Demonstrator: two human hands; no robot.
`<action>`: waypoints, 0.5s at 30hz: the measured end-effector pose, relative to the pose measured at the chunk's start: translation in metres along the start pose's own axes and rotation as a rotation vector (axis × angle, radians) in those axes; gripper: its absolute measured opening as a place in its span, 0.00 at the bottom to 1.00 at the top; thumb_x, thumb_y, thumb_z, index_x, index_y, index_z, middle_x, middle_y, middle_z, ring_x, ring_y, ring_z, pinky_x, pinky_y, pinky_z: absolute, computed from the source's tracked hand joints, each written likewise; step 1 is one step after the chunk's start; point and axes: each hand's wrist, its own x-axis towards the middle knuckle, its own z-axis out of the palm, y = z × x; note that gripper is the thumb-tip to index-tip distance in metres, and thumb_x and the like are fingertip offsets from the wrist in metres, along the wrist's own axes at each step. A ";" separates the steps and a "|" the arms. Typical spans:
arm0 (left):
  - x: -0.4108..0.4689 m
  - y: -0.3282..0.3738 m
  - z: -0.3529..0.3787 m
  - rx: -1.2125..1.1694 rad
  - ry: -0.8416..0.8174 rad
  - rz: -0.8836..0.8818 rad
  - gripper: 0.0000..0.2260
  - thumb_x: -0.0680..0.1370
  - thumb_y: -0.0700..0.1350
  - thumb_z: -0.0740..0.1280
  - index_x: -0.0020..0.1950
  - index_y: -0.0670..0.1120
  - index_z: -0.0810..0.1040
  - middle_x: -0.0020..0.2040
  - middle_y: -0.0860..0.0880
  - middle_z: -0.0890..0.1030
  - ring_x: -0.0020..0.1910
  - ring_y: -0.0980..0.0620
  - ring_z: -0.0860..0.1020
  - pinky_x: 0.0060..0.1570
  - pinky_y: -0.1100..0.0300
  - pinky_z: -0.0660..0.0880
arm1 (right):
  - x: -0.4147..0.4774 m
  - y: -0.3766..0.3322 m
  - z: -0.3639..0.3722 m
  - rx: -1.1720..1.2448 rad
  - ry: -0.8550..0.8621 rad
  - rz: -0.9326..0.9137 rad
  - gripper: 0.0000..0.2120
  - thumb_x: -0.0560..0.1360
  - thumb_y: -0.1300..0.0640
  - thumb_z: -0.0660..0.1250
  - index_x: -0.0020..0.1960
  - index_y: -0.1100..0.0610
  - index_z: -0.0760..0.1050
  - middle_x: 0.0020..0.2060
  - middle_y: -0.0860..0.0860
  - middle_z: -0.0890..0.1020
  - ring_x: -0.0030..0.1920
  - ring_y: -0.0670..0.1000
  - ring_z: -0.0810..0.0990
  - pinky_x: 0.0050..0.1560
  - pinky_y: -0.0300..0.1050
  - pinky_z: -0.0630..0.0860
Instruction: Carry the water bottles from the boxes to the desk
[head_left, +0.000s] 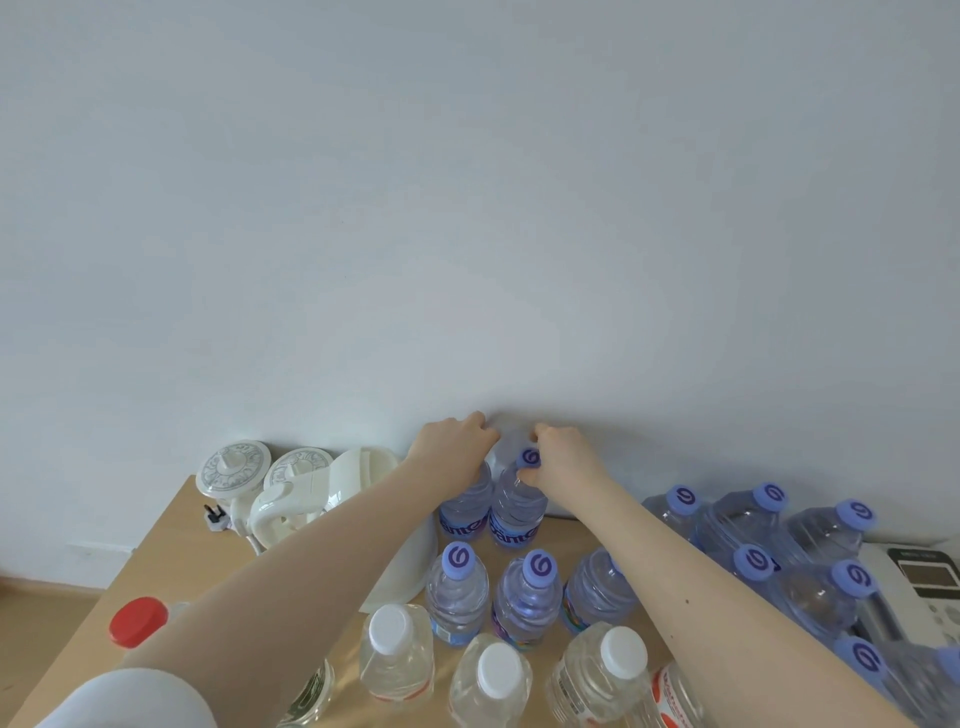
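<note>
Seemingly well along: left hand (452, 441) and right hand (563, 457), fingers curled, clamped on two purple-capped bottles (519, 512) at the worktop's (171, 561) back, among many other bottles (457, 592) already standing there; boxes unseen, remainder untellable.

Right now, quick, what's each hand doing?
Left hand: grips the left back-row water bottle by its top.
Right hand: grips the right back-row water bottle by its top.
</note>
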 end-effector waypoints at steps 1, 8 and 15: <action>-0.002 0.001 -0.004 0.024 0.021 0.000 0.12 0.81 0.41 0.59 0.64 0.44 0.70 0.58 0.45 0.71 0.51 0.43 0.76 0.39 0.56 0.67 | -0.002 0.002 -0.001 -0.010 0.012 -0.002 0.17 0.76 0.58 0.67 0.62 0.64 0.71 0.56 0.60 0.78 0.54 0.58 0.78 0.49 0.47 0.74; -0.008 0.016 -0.025 0.048 0.122 0.047 0.14 0.82 0.49 0.60 0.66 0.46 0.68 0.60 0.47 0.73 0.56 0.47 0.75 0.40 0.57 0.67 | -0.026 0.020 -0.018 -0.093 0.135 -0.006 0.19 0.79 0.52 0.63 0.67 0.56 0.71 0.61 0.52 0.77 0.59 0.54 0.76 0.51 0.45 0.72; 0.002 0.076 -0.042 -0.043 0.180 0.209 0.16 0.81 0.50 0.59 0.68 0.48 0.67 0.60 0.48 0.73 0.56 0.47 0.75 0.39 0.56 0.67 | -0.072 0.071 -0.038 -0.124 0.269 0.128 0.18 0.79 0.50 0.62 0.67 0.54 0.71 0.61 0.52 0.76 0.60 0.54 0.74 0.54 0.47 0.72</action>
